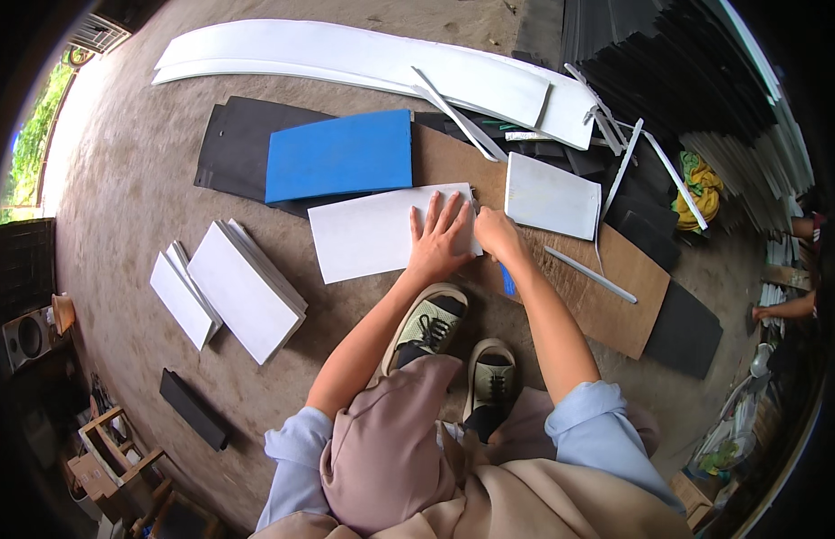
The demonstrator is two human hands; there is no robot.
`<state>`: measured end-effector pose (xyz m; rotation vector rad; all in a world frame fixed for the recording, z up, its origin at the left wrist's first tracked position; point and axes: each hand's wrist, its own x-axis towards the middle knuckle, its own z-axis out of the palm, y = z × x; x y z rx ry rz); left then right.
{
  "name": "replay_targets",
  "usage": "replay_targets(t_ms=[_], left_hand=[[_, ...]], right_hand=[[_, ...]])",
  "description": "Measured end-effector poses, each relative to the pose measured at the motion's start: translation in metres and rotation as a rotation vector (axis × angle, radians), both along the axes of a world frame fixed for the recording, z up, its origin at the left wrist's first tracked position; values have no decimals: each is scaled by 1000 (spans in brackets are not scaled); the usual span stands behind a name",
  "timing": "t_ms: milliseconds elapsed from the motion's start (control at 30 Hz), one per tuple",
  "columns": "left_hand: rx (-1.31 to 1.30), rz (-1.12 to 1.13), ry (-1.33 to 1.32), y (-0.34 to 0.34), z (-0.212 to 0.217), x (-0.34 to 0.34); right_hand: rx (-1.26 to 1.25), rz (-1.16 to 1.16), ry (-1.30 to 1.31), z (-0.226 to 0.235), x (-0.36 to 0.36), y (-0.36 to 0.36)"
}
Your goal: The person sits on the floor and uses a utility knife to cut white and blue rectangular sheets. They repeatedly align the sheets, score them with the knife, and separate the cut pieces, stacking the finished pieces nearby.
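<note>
A white foam-like sheet (359, 235) lies in front of my feet, its right part resting on a brown board (606, 314). My left hand (440, 235) presses flat on the sheet near its right end, fingers spread. Closed in a fist, my right hand (498, 235) is at the sheet's right edge. A small dark tip shows beside that fist, but what it grips is hidden. Just beyond the sheet lies a blue panel (339, 157) on dark grey sheets (242, 148). Another white piece (552, 196) sits on the board to the right of my right hand.
Stacked white pieces (247, 289) and a black block (195, 409) are on the floor at left. Long white sheets (346, 56) stretch across the far side. Thin white offcuts (590, 274) lie on and around the board. Dark sheets (678, 72) are piled at far right.
</note>
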<state>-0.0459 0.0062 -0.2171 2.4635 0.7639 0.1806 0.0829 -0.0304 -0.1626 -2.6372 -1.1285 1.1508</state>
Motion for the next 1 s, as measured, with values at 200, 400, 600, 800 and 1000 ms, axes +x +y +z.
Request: replay_targets(t_ms=[200,400,600,800,1000], left_hand=[[54,-8,16,0,-3,2],[22,-11,-3,-1,-1,3],[-1,-40,38,1,10,1],[167,-89,-53,-2,8,-6],[274,-115,-156,0,23,-3]], right_hand=[[82,72,-100,-17,-9,-16],[96,30,-95,-24,-19,-65],[221,-5,-138,-15,-28,-106],[428,-470,264,-29,1,-72],[560,-573,502,-30,17,-14]])
